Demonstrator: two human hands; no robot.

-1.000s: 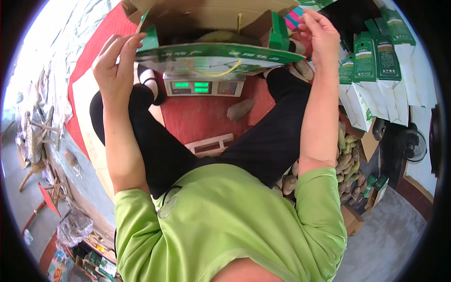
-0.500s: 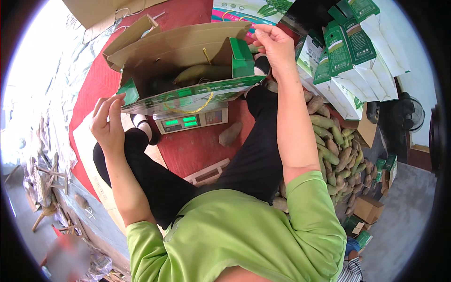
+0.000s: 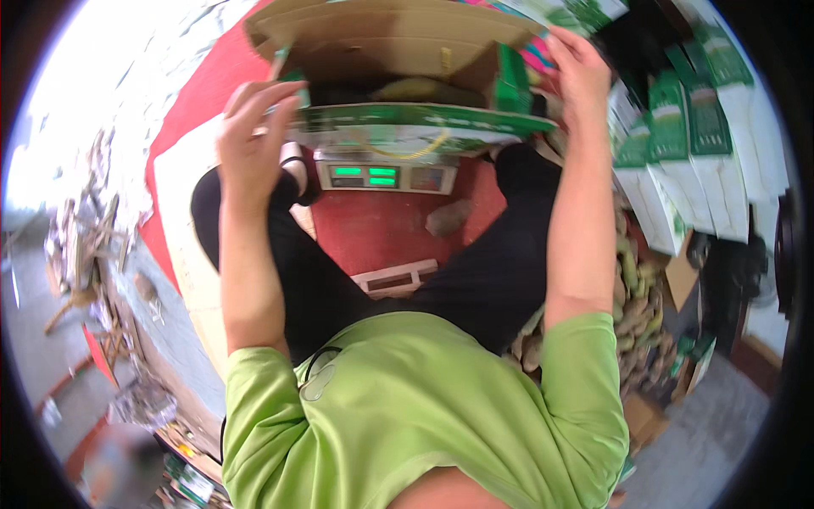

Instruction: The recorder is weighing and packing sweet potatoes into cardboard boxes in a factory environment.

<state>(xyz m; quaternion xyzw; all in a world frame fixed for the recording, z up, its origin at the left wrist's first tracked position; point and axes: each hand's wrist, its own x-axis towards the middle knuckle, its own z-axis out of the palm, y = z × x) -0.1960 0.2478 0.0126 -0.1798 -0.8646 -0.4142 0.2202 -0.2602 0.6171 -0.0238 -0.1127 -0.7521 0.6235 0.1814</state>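
Observation:
A cardboard gift box (image 3: 424, 121), green and white outside and brown inside, stands open on a scale (image 3: 386, 174) with lit green displays. Inside it lie long, greenish-brown root vegetables (image 3: 428, 91), partly in shadow. The large brown lid panel (image 3: 381, 34) stands up at the far side. My left hand (image 3: 254, 127) has its fingers closed on the green flap at the box's left end. With thumb and fingers pinched, my right hand (image 3: 581, 81) holds the lid panel's right corner. A yellow rope handle (image 3: 407, 156) hangs on the near side.
A heap of root vegetables (image 3: 640, 314) lies to my right, below several green-and-white boxes (image 3: 678, 161). One loose root (image 3: 449, 218) rests on the red mat (image 3: 356, 229) between my legs. A blurred person (image 3: 123, 467) is at lower left.
The head view has shifted, so box and scale appear farther up and right. My left hand has closed in on the left flap. The lid panel now sits straighter, its right corner at my right fingertips.

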